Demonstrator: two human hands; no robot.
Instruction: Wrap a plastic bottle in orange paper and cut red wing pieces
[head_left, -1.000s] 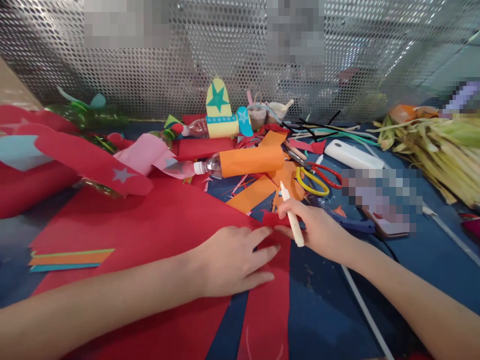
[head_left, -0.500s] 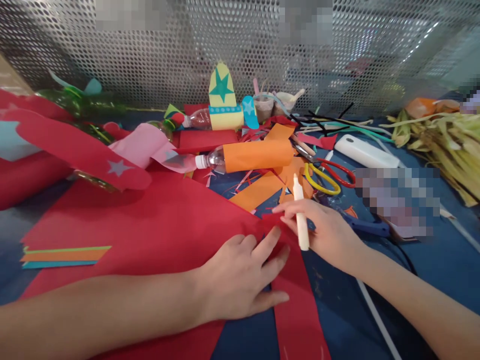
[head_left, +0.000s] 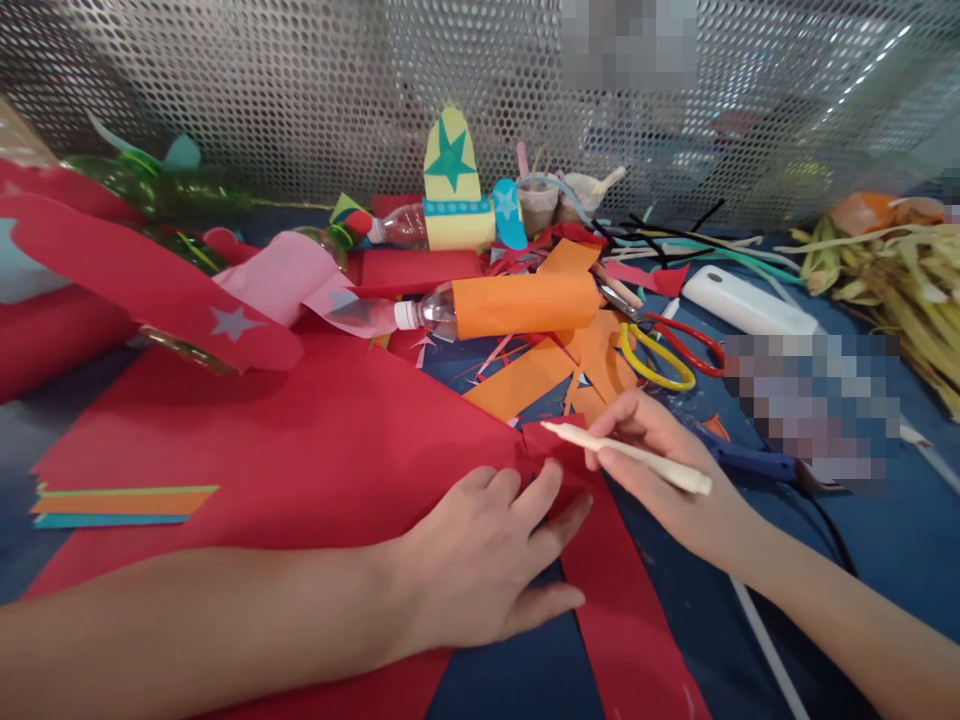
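Note:
My right hand (head_left: 667,470) grips a cream-white marker pen (head_left: 645,458) between thumb and fingers. The pen's tip points left, over the top end of a long red paper strip (head_left: 630,600). My left hand (head_left: 480,560) lies flat with fingers spread, its fingertips on the strip's left edge and its palm over a large red paper sheet (head_left: 300,440). Beyond the hands lies a clear plastic bottle wrapped in orange paper (head_left: 525,305). Part of the strip is hidden under my left fingers.
Scissors with yellow and red handles (head_left: 660,360), orange paper scraps (head_left: 525,380) and a white glue gun-like tool (head_left: 750,300) lie behind my right hand. A decorated bottle (head_left: 457,225) stands near the perforated metal screen (head_left: 315,100). At left is a red paper-covered bottle craft (head_left: 165,270).
The marker pen has tilted from nearly upright to lying slanted, its tip now toward the strip's top end. My right hand has turned with it; the left hand stays on the paper.

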